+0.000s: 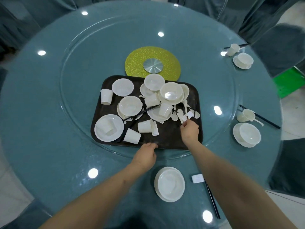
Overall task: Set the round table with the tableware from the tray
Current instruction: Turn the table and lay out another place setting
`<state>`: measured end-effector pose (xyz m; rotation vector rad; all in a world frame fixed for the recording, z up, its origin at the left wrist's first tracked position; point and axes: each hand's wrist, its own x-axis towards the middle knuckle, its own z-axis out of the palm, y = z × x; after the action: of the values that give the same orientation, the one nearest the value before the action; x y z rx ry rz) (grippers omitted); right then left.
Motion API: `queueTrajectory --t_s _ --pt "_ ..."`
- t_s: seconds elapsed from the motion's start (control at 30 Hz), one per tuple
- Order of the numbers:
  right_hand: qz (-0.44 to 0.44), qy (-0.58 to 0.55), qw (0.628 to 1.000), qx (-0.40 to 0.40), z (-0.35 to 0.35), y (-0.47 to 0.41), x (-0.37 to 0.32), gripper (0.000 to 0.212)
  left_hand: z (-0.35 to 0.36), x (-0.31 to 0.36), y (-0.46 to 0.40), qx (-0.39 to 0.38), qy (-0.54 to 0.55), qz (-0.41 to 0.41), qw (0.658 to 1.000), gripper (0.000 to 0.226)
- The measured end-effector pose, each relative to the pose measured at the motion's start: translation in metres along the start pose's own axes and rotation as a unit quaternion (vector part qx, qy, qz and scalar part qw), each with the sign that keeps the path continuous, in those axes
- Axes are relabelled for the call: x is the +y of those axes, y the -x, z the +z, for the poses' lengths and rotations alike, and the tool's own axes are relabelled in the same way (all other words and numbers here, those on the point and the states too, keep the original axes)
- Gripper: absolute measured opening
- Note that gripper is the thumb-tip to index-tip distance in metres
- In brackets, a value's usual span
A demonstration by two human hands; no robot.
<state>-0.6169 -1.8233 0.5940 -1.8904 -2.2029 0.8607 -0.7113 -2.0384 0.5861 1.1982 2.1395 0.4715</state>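
Right hand (189,129) pinches a spoon (184,119), handle pointing toward the person.

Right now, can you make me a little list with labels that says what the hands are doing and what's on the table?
left hand: rests on the near rim of the tray
right hand: pinches a white spoon on the tray
tray: dark, sits on the glass turntable, piled with white bowls, plates, cups, spoons and black chopsticks
near place: bowl on plate, chopstick rest, chopsticks
right side: two places with bowl, plate, cup and chopsticks
table centre: gold disc
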Motion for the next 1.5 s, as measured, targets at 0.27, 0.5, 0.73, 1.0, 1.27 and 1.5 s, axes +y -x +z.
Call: queueTrajectory --t_s 0.27,0.5,0.73,1.0,1.27,1.5 --pt "-0.018 -0.036 0.999 0.023 -0.02 0.031 0.021 0.005 -0.001 -0.001 0.008 -0.008 -0.008 0.024 1.0 0.04" --pt "0.002 -0.134 0.991 0.021 -0.036 0.076 0.052 0.007 0.003 -0.002 0.018 0.002 -0.016 0.041 0.999 0.037" --pt "0.055 -0.202 0.977 0.04 -0.047 0.13 0.097 0.01 0.006 -0.008 0.026 -0.008 -0.03 0.014 0.999 0.04" --pt "0.12 -0.241 0.962 0.055 -0.039 0.16 0.144 0.008 0.014 -0.012 0.03 -0.055 -0.072 -0.027 0.995 0.043" --pt "0.144 -0.213 0.966 0.038 -0.022 0.189 0.179 0.015 0.015 -0.012 0.027 -0.056 -0.072 -0.032 0.995 0.043" --pt "0.148 -0.145 0.978 0.03 -0.013 0.211 0.196 0.011 0.015 -0.013 0.028 -0.062 -0.09 -0.028 0.994 0.043"
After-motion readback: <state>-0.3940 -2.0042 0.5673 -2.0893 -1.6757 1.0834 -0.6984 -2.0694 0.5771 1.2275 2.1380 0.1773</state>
